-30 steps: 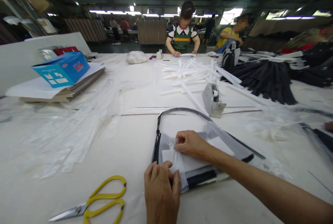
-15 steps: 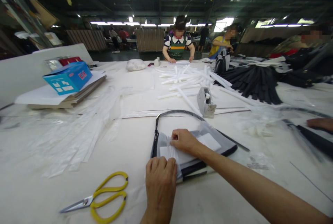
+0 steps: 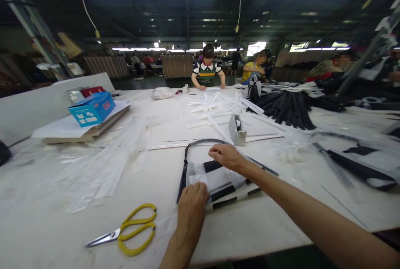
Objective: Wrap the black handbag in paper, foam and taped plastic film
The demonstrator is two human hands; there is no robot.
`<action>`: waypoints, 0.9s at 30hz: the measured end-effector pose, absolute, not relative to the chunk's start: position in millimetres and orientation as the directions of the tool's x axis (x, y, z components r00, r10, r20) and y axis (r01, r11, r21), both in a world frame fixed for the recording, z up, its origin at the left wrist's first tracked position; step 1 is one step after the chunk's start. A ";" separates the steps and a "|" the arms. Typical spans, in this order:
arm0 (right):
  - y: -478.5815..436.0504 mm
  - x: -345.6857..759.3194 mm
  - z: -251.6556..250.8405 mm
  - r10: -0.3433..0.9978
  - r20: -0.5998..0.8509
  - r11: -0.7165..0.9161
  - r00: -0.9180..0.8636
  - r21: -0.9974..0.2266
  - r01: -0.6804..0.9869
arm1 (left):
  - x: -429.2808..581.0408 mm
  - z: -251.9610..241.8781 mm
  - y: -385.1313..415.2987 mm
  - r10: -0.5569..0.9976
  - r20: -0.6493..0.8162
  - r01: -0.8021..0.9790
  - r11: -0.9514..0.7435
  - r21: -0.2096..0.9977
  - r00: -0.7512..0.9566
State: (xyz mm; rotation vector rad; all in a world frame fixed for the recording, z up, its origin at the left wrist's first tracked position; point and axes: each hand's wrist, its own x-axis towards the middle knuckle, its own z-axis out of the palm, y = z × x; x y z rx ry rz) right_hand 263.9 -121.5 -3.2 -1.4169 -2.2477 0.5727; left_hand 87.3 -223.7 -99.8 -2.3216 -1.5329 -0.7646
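Note:
A dark handbag point(image 3: 219, 196) lies on the table in front of me, partly covered by white translucent wrapping point(image 3: 215, 183). Its thin dark strap point(image 3: 203, 141) arches toward the far side of the table. My left hand point(image 3: 194, 204) is at the bag's near left corner, fingers together and bent over the wrapped edge. Above the bag's far edge is my right hand point(image 3: 229, 157), its fingertips pinched together; whatever they hold is too small to make out. Scissors with yellow handles point(image 3: 137, 229) lie to the left of my left hand.
A grey tape dispenser point(image 3: 237, 130) stands beyond the bag, near white strips point(image 3: 215, 104). Black strips point(image 3: 289, 108) are heaped at the right. A blue box point(image 3: 92, 109) sits on boards at the left. Another bag point(image 3: 359, 169) lies right. A co-worker point(image 3: 208, 69) stands across the table.
My right hand has risen off the wrapping toward the bag's far edge. Black parts of the bag now show where pale wrapping lay before. The camera view has tilted upward.

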 end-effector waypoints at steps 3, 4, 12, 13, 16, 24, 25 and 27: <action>-132.3 298.5 -12.2 0.847 0.135 0.522 -0.515 -0.398 0.754 | 91.9 -86.7 -222.4 0.815 0.510 0.935 -0.351 0.052 0.277; -136.9 307.5 -21.4 0.828 0.112 0.552 -0.549 -0.336 0.763 | 94.8 -83.2 -221.0 0.822 0.508 0.946 -0.321 0.039 0.258; -187.5 328.5 -91.1 0.791 0.277 0.589 -0.545 -0.107 0.801 | 110.3 -101.2 -230.2 0.780 0.601 0.960 -0.271 0.075 0.174; -194.0 329.3 -95.0 0.776 0.333 0.594 -0.536 -0.098 0.798 | 109.5 -106.3 -234.3 0.752 0.636 0.952 -0.294 0.090 0.172; -203.8 331.0 -102.7 0.745 0.437 0.597 -0.504 -0.102 0.796 | 105.9 -115.2 -241.7 0.679 0.707 0.929 -0.360 0.087 0.197; -175.1 329.9 -103.4 0.847 0.204 0.531 -0.491 -0.265 0.805 | 99.6 -111.7 -220.1 0.753 0.619 0.923 -0.367 0.112 0.224; -173.7 330.9 -101.7 0.848 0.194 0.529 -0.493 -0.274 0.803 | 99.3 -111.4 -219.1 0.757 0.614 0.923 -0.367 0.118 0.223; -172.1 332.1 -94.9 0.850 0.175 0.528 -0.498 -0.287 0.800 | 98.9 -110.6 -219.3 0.758 0.613 0.921 -0.370 0.125 0.221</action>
